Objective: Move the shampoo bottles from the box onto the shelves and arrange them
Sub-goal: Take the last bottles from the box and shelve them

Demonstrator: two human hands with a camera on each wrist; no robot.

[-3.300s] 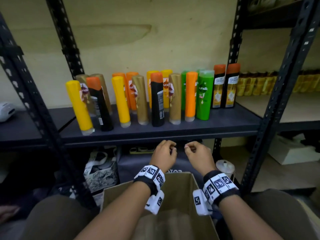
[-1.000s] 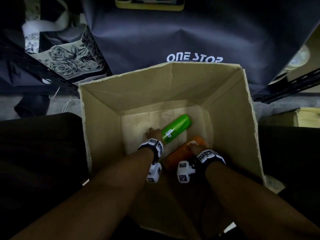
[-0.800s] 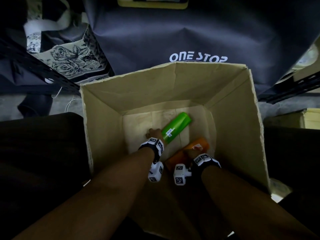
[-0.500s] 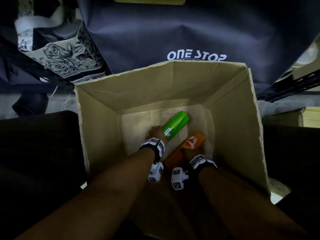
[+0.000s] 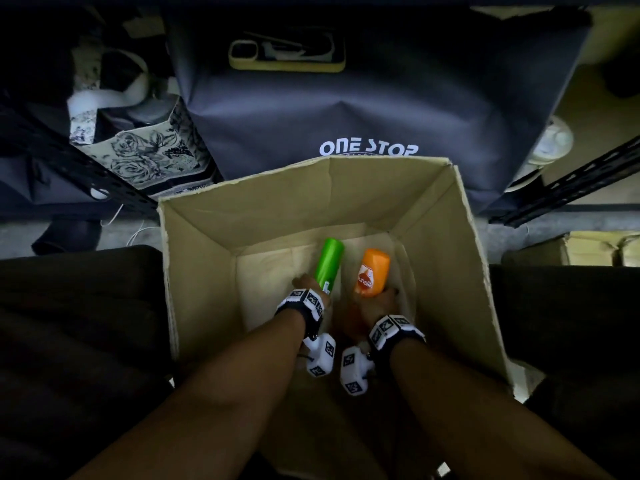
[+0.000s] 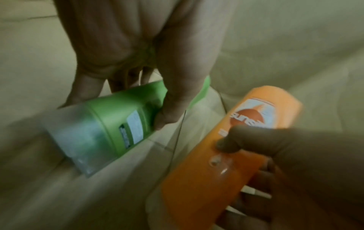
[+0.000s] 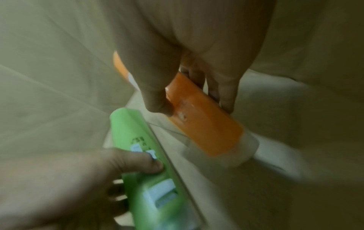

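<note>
Head view: inside the box I see my left hand gripping the green bottle, my right hand gripping the orange bottle.

A shop stockroom or storage corner: beyond the fingers, black perforated steel shelving uprights frame a dark fabric bag printed "ONE STOP" and a floral-patterned tote bag. An open brown cardboard carton sits on the floor around the fingers, holding Sunsilk-type green and orange plastic shampoo bottles as stock.
</note>
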